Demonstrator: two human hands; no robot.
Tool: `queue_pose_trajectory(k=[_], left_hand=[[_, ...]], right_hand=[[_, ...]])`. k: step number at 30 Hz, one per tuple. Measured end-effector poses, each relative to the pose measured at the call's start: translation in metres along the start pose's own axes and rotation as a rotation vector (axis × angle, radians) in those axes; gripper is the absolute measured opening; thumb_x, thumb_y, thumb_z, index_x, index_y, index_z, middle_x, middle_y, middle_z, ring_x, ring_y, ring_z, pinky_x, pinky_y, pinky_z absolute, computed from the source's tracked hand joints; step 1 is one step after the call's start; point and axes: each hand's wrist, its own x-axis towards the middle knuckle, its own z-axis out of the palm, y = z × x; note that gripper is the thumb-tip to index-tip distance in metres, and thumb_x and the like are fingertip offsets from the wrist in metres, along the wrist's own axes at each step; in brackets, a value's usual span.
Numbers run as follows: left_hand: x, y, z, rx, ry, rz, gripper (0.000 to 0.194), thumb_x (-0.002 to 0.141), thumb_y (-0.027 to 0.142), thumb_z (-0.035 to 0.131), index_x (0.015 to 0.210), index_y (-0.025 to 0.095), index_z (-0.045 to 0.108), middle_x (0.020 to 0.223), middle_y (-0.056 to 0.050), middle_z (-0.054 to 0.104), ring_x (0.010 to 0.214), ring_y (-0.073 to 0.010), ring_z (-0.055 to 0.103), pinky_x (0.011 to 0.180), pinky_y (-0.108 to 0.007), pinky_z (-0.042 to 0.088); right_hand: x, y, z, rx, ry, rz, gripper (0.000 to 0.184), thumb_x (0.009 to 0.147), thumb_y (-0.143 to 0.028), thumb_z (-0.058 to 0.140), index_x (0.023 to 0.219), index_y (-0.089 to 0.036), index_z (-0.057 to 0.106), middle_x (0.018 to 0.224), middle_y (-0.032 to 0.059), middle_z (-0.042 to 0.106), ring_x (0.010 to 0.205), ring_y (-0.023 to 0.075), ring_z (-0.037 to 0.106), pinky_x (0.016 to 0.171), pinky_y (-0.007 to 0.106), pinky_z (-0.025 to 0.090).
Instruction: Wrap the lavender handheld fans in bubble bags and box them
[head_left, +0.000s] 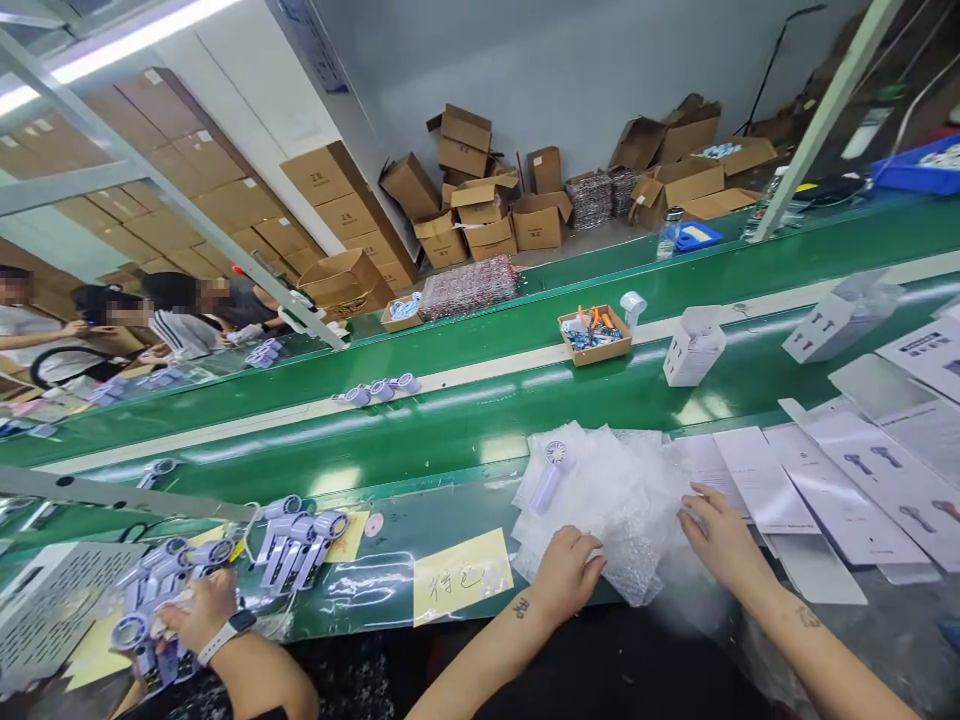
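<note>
In front of me a loose pile of clear bubble-wrap bags lies on the green bench. A light purple handheld fan rests on top, near the pile's far left part. My left hand is at the near left edge of the bags, fingers loosely bent, with nothing visible in it. On the right side my right hand has its fingers apart beside the bags' edge, between them and some flat white printed boxes. Whether its fingertips touch a bag is unclear.
A co-worker's hand with a watch handles purple fans at the left. More fans stand beside a handwritten yellow note. Beyond runs a green conveyor with upright white boxes and a carton of tools.
</note>
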Motion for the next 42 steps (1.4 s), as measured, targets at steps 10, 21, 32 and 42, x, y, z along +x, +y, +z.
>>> queue_pose_trajectory(k=[10, 21, 32, 42], left_hand=[[0.035, 0.046, -0.011, -1.009, 0.088, -0.365, 0.054, 0.064, 0.038, 0.076, 0.109, 0.013, 0.058, 0.100, -0.010, 0.063, 0.085, -0.0201, 0.058, 0.071, -0.029, 0.047], [0.048, 0.066, -0.052, -0.282, 0.343, -0.193, 0.029, 0.072, 0.011, 0.055, 0.098, 0.018, 0.066, 0.088, -0.006, 0.064, 0.086, -0.0201, 0.058, 0.082, -0.034, 0.045], [0.020, 0.078, -0.041, 0.480, 0.603, -0.071, 0.023, 0.085, 0.011, 0.043, 0.101, 0.017, 0.057, 0.075, -0.006, 0.054, 0.071, -0.0200, 0.053, 0.063, -0.030, 0.045], [-0.011, 0.075, -0.029, 0.217, 0.591, -0.281, 0.024, 0.078, 0.013, 0.051, 0.101, 0.019, 0.052, 0.083, -0.004, 0.059, 0.072, -0.0165, 0.057, 0.065, -0.028, 0.050]], right_hand=[[-0.021, -0.095, -0.009, 0.490, -0.091, 0.044, 0.029, 0.080, -0.045, 0.053, 0.094, -0.020, 0.062, 0.116, 0.0130, 0.057, 0.104, 0.0254, 0.056, 0.074, 0.034, 0.054], [-0.003, -0.092, -0.044, 0.851, -0.312, 0.064, 0.065, 0.072, -0.043, 0.067, 0.126, -0.026, 0.035, 0.125, 0.0109, 0.047, 0.102, 0.0236, 0.057, 0.072, 0.036, 0.055], [0.006, -0.094, -0.033, 0.614, -0.410, -0.134, 0.020, 0.086, -0.040, 0.047, 0.092, -0.021, 0.055, 0.083, 0.0044, 0.061, 0.076, 0.0199, 0.059, 0.069, 0.032, 0.049], [-0.003, -0.109, -0.022, 0.849, -0.305, -0.015, 0.026, 0.081, -0.045, 0.055, 0.093, -0.022, 0.052, 0.105, 0.0085, 0.065, 0.095, 0.0222, 0.062, 0.079, 0.032, 0.052]])
